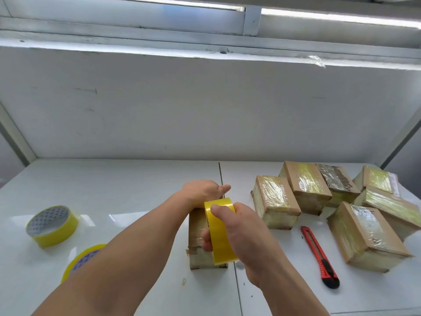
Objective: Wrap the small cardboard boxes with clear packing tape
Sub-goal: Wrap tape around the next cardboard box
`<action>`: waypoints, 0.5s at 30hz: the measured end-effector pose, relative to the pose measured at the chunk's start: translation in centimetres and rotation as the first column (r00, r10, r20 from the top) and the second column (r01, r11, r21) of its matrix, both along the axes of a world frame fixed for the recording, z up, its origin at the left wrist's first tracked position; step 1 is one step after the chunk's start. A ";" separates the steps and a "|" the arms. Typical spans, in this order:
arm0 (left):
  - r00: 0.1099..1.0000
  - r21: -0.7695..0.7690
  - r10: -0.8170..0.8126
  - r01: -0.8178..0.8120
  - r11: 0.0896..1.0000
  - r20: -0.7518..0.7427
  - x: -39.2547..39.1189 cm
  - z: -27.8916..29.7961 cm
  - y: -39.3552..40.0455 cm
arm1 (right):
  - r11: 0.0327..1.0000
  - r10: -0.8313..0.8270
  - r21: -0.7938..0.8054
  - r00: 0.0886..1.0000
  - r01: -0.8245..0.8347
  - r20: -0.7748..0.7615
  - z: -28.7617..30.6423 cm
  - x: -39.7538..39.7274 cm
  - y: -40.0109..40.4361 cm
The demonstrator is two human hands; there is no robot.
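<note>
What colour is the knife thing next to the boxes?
The utility knife is red with a black end, seen in the head view.

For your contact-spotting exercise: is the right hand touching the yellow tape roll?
Touching. The head view shows the right hand gripping the tape roll, thumb across its outer face.

From where I sit, the white table lies bare from the centre seam leftward to the back wall, giving a hand open passage there. Two spare tape rolls block the near left. On the right, a cluster of wrapped boxes fills the surface, and a red utility knife lies in the gap beside the box being taped.
</note>
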State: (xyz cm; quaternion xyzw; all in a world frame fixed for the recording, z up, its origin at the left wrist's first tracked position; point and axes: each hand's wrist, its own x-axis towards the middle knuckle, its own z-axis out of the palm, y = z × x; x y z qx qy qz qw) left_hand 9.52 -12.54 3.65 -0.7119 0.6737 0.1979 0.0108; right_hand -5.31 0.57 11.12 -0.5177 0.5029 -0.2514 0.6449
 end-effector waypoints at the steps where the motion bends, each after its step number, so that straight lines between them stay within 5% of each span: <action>1: 1.000 -0.015 -0.006 0.007 1.000 0.021 -0.1 0.2 0.2 | 1.000 -0.002 0.020 1.000 0.002 0.013 0.0 -0.2 0.4; 7: 0.998 -0.037 0.045 -0.044 0.998 0.046 -0.3 0.1 0.4 | 0.988 -0.057 0.148 0.990 0.037 0.132 -0.4 -0.9 2.8; 15: 0.996 -0.048 0.071 -0.068 0.997 0.056 -0.2 0.0 0.6 | 0.993 -0.066 0.100 0.997 0.063 0.027 -1.7 -1.3 4.3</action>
